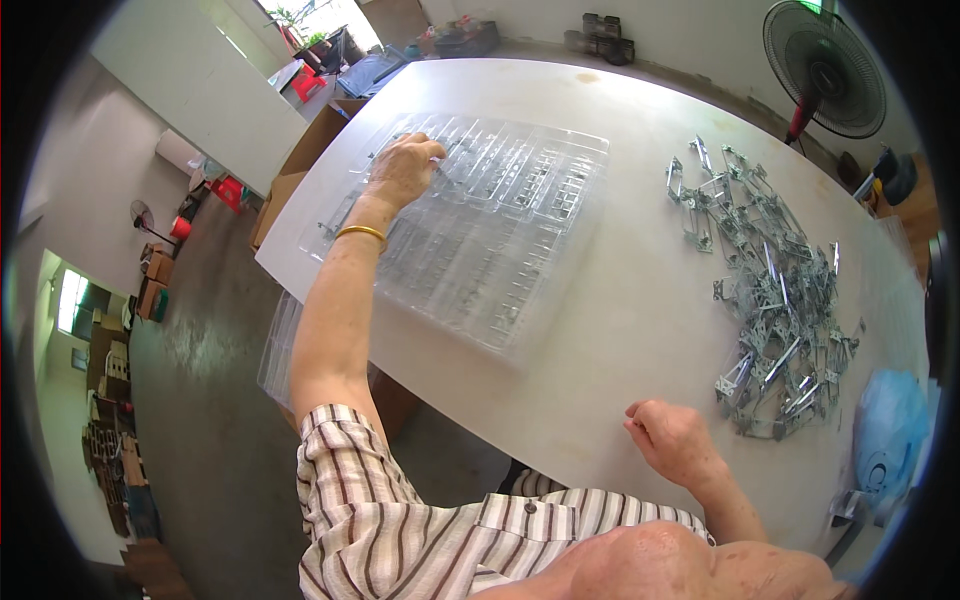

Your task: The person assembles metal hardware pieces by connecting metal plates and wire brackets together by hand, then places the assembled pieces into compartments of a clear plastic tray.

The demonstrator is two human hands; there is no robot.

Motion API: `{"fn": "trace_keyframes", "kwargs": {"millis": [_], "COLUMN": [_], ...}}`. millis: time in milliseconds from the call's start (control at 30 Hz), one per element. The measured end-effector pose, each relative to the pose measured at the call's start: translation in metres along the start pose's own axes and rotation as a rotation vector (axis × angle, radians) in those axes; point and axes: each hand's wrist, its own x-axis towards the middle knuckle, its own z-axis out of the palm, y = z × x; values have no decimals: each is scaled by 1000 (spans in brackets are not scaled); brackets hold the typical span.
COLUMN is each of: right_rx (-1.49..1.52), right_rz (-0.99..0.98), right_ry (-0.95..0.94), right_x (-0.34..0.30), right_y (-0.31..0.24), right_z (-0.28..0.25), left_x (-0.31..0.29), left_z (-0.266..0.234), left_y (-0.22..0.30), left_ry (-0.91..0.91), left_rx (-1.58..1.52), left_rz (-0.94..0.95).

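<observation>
My left hand (405,168), with a gold-coloured bangle on its wrist, reaches over the far left part of a clear plastic tray (592,150). Its fingers are closed and point down into the tray; whatever they hold is hidden. Small metal parts sit in rows in the tray's long compartments. My right hand (668,440) rests curled shut near the front table edge, with nothing showing from its fingers. To its upper right lies a loose heap of silvery metal brackets (770,290), tangled together.
The white table (620,330) has rounded edges. A blue plastic bag (890,430) stands at its right edge. Beyond the far right corner is a black fan (825,75). Cardboard boxes (310,150) and more clear trays (278,345) are beside the table's left side.
</observation>
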Motion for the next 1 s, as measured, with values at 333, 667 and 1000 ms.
{"fn": "trace_keyframes", "kwargs": {"millis": [333,667,1000], "right_rx": [268,292,472], "right_rz": [17,-103,-7], "right_ry": [57,75,183], "right_x": [-22,-42,-50], "right_y": [5,6,23], "right_z": [5,13,25], "left_x": [10,-18,77], "left_z": [-77,-68,96], "left_y": [110,310,311], "left_ry": [332,277,-321], "left_rx": [-46,-405,-1048], "left_rz": [226,574,-385]}}
